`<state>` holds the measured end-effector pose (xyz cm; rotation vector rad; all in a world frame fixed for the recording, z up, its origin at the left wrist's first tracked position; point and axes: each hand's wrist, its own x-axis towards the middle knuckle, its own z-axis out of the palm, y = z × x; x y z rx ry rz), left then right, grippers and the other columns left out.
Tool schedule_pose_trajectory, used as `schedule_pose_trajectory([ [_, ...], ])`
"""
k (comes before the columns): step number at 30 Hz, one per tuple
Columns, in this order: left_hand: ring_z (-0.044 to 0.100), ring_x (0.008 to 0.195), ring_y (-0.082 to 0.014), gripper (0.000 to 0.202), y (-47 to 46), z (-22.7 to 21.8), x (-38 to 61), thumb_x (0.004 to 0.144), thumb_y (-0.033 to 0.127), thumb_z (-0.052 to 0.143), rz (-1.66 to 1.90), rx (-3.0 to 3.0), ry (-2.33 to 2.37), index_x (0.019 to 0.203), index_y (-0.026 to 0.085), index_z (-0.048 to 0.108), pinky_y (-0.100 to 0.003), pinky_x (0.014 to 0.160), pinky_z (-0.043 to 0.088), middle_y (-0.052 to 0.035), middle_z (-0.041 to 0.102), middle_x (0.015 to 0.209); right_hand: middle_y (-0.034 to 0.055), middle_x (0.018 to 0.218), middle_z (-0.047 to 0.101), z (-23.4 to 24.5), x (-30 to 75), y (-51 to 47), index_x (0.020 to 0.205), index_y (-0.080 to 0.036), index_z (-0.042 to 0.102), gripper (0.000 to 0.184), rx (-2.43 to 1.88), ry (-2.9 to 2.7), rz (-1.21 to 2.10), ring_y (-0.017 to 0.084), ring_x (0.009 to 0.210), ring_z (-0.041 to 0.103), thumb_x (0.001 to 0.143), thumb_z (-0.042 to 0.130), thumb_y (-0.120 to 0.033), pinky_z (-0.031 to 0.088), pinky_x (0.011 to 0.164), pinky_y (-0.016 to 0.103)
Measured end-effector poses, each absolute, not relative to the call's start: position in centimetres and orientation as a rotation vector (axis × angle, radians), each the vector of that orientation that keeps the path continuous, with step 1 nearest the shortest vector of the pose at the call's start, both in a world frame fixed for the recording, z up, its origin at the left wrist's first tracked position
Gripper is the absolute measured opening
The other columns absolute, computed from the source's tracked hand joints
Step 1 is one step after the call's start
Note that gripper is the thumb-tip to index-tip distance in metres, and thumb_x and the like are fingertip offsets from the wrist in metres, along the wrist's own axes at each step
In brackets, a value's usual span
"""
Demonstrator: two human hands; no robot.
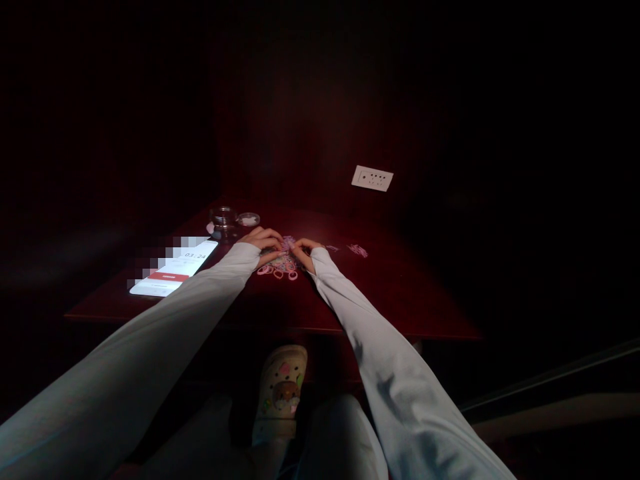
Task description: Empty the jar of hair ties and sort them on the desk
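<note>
A heap of small hair ties (pixel 279 261), mostly pink and pale, lies on the dark red table between my two hands. From the left, my left hand (pixel 263 240) reaches over the heap; its thumb and index finger come close together there. My right hand (pixel 304 250) is bent in at the heap's right edge, with its fingertips drawn together. Whatever is between the fingertips of either hand is too small and dim to make out. Several larger pink ties (pixel 278 274) lie along the heap's near edge. A separate bunch of pink-purple ties (pixel 358 251) is off to the right.
A clear jar (pixel 223 223) and a small round lid or dish (pixel 249 219) stand behind my left hand. A lit phone (pixel 173 270) showing a timer lies left of my forearm. The table (pixel 400 300) meets a wall with a socket (pixel 373 178). A clog (pixel 283 383) shows below.
</note>
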<state>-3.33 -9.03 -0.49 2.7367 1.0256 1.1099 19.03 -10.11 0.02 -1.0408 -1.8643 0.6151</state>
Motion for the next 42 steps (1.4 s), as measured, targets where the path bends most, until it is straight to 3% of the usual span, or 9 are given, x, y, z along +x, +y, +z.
schedule_pose_trajectory([
  [11,0.058,0.098,-0.0229,0.029,-9.6,-0.1,-3.2,0.100,0.047,0.057,1.116,2.742,1.003,0.095,0.025,0.074,-0.036,0.090,0.048,-0.0053,0.073,0.111,0.0007,0.073,0.065,-0.2,18.6,-9.9,0.076,-0.022,0.071,0.041,-1.025,-1.899,0.601,0.016,0.077,0.059,0.087,0.067,-0.060,0.045,0.072,0.027],
  [22,0.060,0.094,-0.0213,0.023,-9.1,-0.6,-3.3,0.100,0.040,0.058,1.191,2.767,0.971,0.097,0.023,0.073,-0.037,0.091,0.048,-0.0055,0.073,0.111,-0.0012,0.066,0.056,-0.1,19.4,-9.4,0.073,-0.022,0.066,0.057,-1.033,-1.769,0.643,0.014,0.064,0.046,0.081,0.060,-0.078,0.035,0.061,0.028],
  [29,0.059,0.094,-0.0216,0.025,-9.0,-0.9,-3.3,0.099,0.044,0.058,1.196,2.759,1.006,0.098,0.022,0.071,-0.036,0.089,0.047,-0.0059,0.073,0.110,-0.0023,0.064,0.052,0.1,19.4,-9.6,0.075,-0.022,0.066,0.061,-1.015,-1.686,0.688,0.012,0.060,0.042,0.078,0.058,-0.083,0.032,0.059,0.028],
  [38,0.063,0.100,-0.0223,0.024,-8.8,-1.1,-3.4,0.101,0.041,0.054,1.199,2.759,0.990,0.101,0.022,0.068,-0.037,0.091,0.047,-0.0063,0.072,0.111,0.0028,0.076,0.067,0.4,24.2,-7.9,0.082,-0.023,0.073,0.060,-1.138,-1.599,0.467,0.017,0.069,0.055,0.080,0.057,-0.081,0.043,0.065,0.030],
  [42,0.064,0.099,-0.0223,0.024,-8.8,-1.0,-3.4,0.101,0.040,0.054,1.188,2.767,0.976,0.101,0.022,0.068,-0.039,0.093,0.047,-0.0064,0.073,0.111,0.0077,0.082,0.072,0.3,30.7,-6.9,0.088,-0.019,0.076,0.072,-1.322,-1.463,0.255,0.021,0.075,0.060,0.083,0.045,-0.085,0.046,0.069,0.032],
])
